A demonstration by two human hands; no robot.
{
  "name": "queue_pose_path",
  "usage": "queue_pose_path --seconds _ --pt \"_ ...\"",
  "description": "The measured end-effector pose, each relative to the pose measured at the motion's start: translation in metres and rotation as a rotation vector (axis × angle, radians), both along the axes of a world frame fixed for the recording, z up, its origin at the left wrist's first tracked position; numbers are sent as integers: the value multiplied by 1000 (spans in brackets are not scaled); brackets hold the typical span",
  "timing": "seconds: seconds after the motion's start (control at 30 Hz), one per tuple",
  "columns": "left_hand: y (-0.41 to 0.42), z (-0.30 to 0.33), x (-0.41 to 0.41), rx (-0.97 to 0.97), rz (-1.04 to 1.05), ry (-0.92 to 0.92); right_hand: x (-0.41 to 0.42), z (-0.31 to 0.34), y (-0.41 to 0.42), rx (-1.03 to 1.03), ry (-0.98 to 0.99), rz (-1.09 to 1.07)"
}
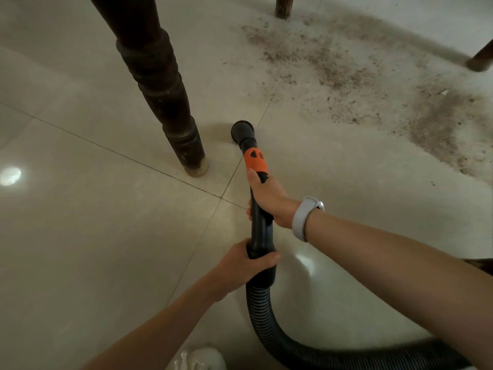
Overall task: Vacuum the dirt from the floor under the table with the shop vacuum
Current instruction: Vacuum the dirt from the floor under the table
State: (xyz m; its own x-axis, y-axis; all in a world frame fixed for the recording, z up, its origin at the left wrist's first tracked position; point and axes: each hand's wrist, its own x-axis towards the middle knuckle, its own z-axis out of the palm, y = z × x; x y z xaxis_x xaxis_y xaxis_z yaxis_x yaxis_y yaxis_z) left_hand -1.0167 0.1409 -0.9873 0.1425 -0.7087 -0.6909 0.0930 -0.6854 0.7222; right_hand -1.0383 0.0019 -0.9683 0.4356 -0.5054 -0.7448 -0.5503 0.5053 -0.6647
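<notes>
both hands grip the black wand (260, 222) of the shop vacuum, one ahead of the other along its length. the right hand (266, 198) is the forward one, fingers curled round the tube just behind the orange collar (255, 162), with a pale wristband (304, 218) on that wrist. the left hand (246, 261) wraps the tube lower down, at the cuff where the ribbed black hose (269, 324) joins; the hose curves away from there toward the lower right edge of the view. ahead of the hands, the round black nozzle (242, 130) points down at the pale tiled floor (93, 222), close to it or touching, i cannot tell which. it sits just right of the foot of a dark turned bench leg (160, 84), near but apart from it. the dirt (333, 73) lies as a wide brown scatter beyond and to the right of the nozzle, well ahead of both hands, with a denser patch (437, 121) at the far right. the nozzle mouth is short of the nearest specks. two more legs (284, 6) show at the top and the right edge (480, 58), bordering the dirty area. a white shoe tip (202, 359) shows at the bottom edge, below the left forearm.
</notes>
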Motion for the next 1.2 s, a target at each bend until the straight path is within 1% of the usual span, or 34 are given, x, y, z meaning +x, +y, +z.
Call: queue_pose_path --seconds 0.07,0.13,0.33,0.4,0.5,0.7,0.87,0.97,1.1,1.2 --pt "9 3 1 7 -102 23 -7 0 12 43 -24 27" --pt "15 5 1 4 -175 32 -14 0 20 60 -36 2" --pt "10 9 -4 -5 -258 43 -34 -2 19 15 50 -207" --pt "1 7 -5 1 -249 27 -37 0 9 37 33 -257" --pt "-10 6 -4 -10 -154 18 -28 1 -8 71 -3 -238" --pt "-14 1 -1 -34 250 -124 19 0 -25 32 -36 -169" --pt "-35 2 23 -35 471 -197 57 10 -37 66 -104 -129" --pt "-54 6 41 -22 536 -189 60 13 -45 -56 -97 -79" --pt "-74 15 74 -59 560 -56 34 0 -43 -236 -28 -39" --pt "-85 24 90 -46 526 -36 0 -22 -22 -326 16 84"
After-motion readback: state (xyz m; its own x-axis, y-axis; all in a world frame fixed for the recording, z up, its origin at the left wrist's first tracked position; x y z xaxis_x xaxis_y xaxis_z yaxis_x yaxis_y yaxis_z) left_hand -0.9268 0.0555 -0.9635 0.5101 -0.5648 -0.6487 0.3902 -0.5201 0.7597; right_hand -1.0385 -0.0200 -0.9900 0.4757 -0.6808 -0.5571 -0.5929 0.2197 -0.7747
